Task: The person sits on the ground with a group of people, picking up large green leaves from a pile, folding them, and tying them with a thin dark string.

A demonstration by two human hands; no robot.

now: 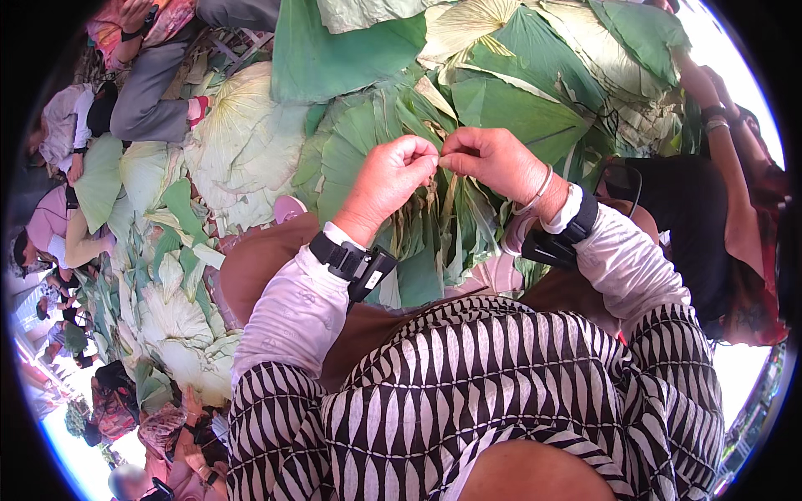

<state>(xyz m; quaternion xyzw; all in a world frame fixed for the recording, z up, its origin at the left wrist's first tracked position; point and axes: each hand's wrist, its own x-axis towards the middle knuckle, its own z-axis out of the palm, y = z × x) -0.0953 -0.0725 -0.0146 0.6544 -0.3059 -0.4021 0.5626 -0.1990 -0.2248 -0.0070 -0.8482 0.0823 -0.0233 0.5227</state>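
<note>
My left hand (396, 181) and my right hand (485, 153) meet before me, thumb and forefinger of each pinched, the tips almost touching. Whether something thin is between the fingertips is too small to tell. Just beneath them lies a bundle of folded lotus leaves (363, 147), green with dry brown tips (431, 206) gathered under my hands. To the right of the bundle, a darker green folded leaf (517, 116) overlaps others. Dark straps with black devices are on both my wrists, and a bangle (540, 191) circles the right one.
Pale dried lotus leaves (241, 138) spread in a pile to the left, with more leaves (175, 319) lower left. A large green leaf (344, 59) lies beyond my hands. Several people sit along the left; at right a person's arm (739, 181) reaches to a leaf (645, 41).
</note>
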